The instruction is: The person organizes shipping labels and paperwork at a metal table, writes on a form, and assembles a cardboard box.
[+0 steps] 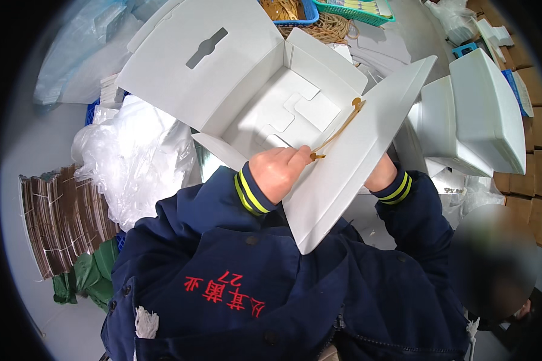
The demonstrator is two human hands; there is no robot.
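Note:
A white cardboard box (256,117) stands open in front of me, tilted, with its interlocked bottom panels showing. Its far left flap has a dark slot cut in it; the near right lid panel (376,120) slants up toward me. Along the inside of that panel lies a tan cord handle (338,131) with gold-coloured end pieces. My left hand (278,172) is closed, its fingertips pinching the handle's lower end against the panel. My right hand (382,175) is behind the same panel; the panel hides its fingers.
Crumpled clear plastic (135,159) and bundled brown cardboard (63,219) are at left. Finished white boxes (485,111) stand at right, before stacked brown cartons (533,201). Beyond the box are a blue basket (310,13), a green basket (367,13) and heaped tan cords (325,30).

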